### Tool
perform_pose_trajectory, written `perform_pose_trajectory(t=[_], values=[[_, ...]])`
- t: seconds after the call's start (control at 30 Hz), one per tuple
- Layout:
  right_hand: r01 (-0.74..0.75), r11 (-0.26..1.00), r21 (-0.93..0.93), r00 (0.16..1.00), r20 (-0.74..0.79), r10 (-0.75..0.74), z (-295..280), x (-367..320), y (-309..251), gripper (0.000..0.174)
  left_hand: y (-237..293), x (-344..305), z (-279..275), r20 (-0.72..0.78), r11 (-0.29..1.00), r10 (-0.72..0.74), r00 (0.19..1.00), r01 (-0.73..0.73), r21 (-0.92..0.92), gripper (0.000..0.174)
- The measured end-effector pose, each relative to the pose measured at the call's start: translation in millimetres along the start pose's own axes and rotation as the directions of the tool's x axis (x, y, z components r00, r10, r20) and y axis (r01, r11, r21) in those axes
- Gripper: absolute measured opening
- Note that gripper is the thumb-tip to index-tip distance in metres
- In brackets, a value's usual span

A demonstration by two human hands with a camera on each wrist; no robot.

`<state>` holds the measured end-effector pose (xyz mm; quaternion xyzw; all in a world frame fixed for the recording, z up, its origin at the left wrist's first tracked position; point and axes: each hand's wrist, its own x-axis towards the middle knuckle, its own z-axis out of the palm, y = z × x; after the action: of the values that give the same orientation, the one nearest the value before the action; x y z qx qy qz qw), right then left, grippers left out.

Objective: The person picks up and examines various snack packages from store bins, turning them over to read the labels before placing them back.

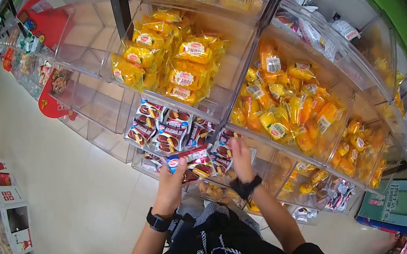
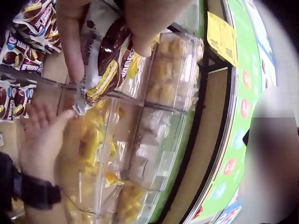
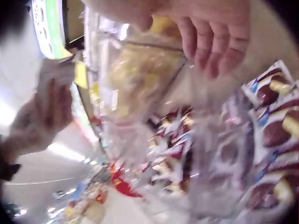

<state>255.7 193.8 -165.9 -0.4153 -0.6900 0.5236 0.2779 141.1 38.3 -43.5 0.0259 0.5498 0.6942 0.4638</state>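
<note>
My left hand holds a wrapped snack cake, its packet printed with chocolate-covered cakes and cream. Seen from the left wrist, the fingers and thumb grip both sides of this packet. A short way to the right, my right hand has its fingers extended and nothing in them. Its palm shows in the left wrist view, and its fingers hang relaxed at the top of the right wrist view. Just beyond both hands, a clear bin holds more of the same packets.
Yellow-wrapped breads fill the bin above, and orange and yellow ones lie in the bin to the right. Clear plastic dividers separate the compartments. Pale floor stretches left toward another shelf of goods.
</note>
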Motion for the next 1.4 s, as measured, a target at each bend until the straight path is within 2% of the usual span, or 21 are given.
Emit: perform_pose_trajectory(t=[0.03, 0.07, 0.1, 0.17, 0.2, 0.23, 0.27, 0.3, 0.37, 0.4, 0.5, 0.93, 1.1, 1.2, 1.27, 1.3, 1.33, 1.37, 1.4], values=[[-0.035, 0.981, 0.19, 0.997, 0.067, 0.023, 0.8, -18.1, -12.3, 0.032, -4.9, 1.7, 2.0, 0.022, 0.999, 0.011, 1.0, -0.012, 0.044, 0.026], [-0.236, 0.879, 0.413, 0.962, 0.23, 0.15, -5.7, -34.4, -50.4, 0.032, -7.7, 2.1, 10.1, 0.025, 0.995, 0.064, 0.998, -0.066, 0.08, 0.024], [-0.206, 0.875, 0.438, 0.969, 0.215, 0.121, -5.5, -49.1, -67.4, 0.03, -12.6, 2.1, 12.4, 0.029, 0.995, 0.055, 0.998, -0.057, 0.085, 0.024], [-0.083, 0.963, 0.256, 0.957, 0.29, 0.005, -9.6, -59.0, -99.6, 0.026, -24.2, 3.3, 16.0, 0.062, 0.949, 0.097, 0.993, -0.111, 0.295, 0.023], [-0.085, 0.963, 0.256, 0.962, 0.273, 0.012, -10.5, -61.5, -107.9, 0.026, -21.9, -0.6, 25.8, 0.062, 0.979, 0.096, 0.993, -0.106, 0.173, 0.022], [-0.077, 0.966, 0.248, 0.976, 0.219, 0.022, -11.6, -63.0, -114.5, 0.026, -20.5, -2.5, 29.4, 0.078, 0.979, 0.089, 0.993, -0.101, 0.176, 0.022], [-0.068, 0.969, 0.237, 0.985, 0.168, 0.028, -12.5, -63.9, -117.4, 0.026, -20.1, -4.1, 32.7, 0.087, 0.957, 0.163, 0.983, -0.179, 0.228, 0.021], [-0.066, 0.97, 0.233, 0.986, 0.161, 0.029, -12.9, -64.8, -117.7, 0.026, -20.0, -5.9, 35.2, 0.095, 0.927, 0.238, 0.967, -0.256, 0.276, 0.02], [-0.024, 0.925, 0.379, 0.996, 0.091, -0.012, -11.6, -67.2, -117.7, 0.027, -18.3, -8.6, 39.0, 0.105, 0.92, 0.257, 0.961, -0.277, 0.278, 0.02], [-0.02, 0.924, 0.382, 0.996, 0.086, -0.014, -11.2, -68.9, -116.6, 0.027, -17.6, -9.7, 39.5, 0.111, 0.912, 0.277, 0.955, -0.297, 0.282, 0.02], [-0.003, 0.901, 0.434, 0.998, 0.051, -0.021, -11.5, -73.3, -113.2, 0.027, -19.4, -11.3, 39.1, 0.148, 0.904, 0.277, 0.949, -0.309, 0.294, 0.019], [0.044, 0.941, 0.335, 0.999, 0.013, -0.051, -15.1, -85.3, -121.1, 0.024, -18.0, -23.9, 40.0, 0.131, 0.921, 0.258, 0.957, -0.285, 0.265, 0.019], [0.047, 0.938, 0.344, 0.999, 0.007, -0.053, -12.9, -85.7, -121.3, 0.023, -21.1, -22.1, 37.8, 0.128, 0.89, 0.323, 0.938, -0.347, 0.296, 0.019], [0.018, 0.951, 0.309, 0.999, 0.021, -0.026, -13.6, -84.9, -116.7, 0.022, -36.1, -13.0, 26.1, 0.128, 0.918, 0.276, 0.953, -0.301, 0.258, 0.02], [-0.167, 0.927, 0.335, 0.974, 0.2, 0.103, -14.5, -82.4, -90.9, 0.025, -41.0, -12.4, 20.9, 0.177, 0.901, 0.242, 0.954, -0.289, 0.324, 0.022], [-0.167, 0.928, 0.333, 0.974, 0.199, 0.104, -16.4, -82.7, -79.6, 0.025, -43.6, -11.8, 17.8, 0.224, 0.878, 0.207, 0.952, -0.282, 0.388, 0.024], [-0.295, 0.867, 0.402, 0.936, 0.302, 0.178, -19.6, -83.9, -68.8, 0.027, -46.5, -10.6, 12.2, 0.222, 0.879, 0.206, 0.953, -0.28, 0.385, 0.024], [-0.422, 0.785, 0.453, 0.881, 0.408, 0.239, -23.8, -85.2, -60.0, 0.029, -49.8, -9.1, 4.5, 0.255, 0.898, 0.11, 0.961, -0.206, 0.389, 0.024], [-0.46, 0.788, 0.41, 0.846, 0.47, 0.25, -29.3, -85.9, -56.0, 0.031, -53.4, -7.8, -3.1, 0.285, 0.909, 0.012, 0.958, -0.129, 0.395, 0.025]])
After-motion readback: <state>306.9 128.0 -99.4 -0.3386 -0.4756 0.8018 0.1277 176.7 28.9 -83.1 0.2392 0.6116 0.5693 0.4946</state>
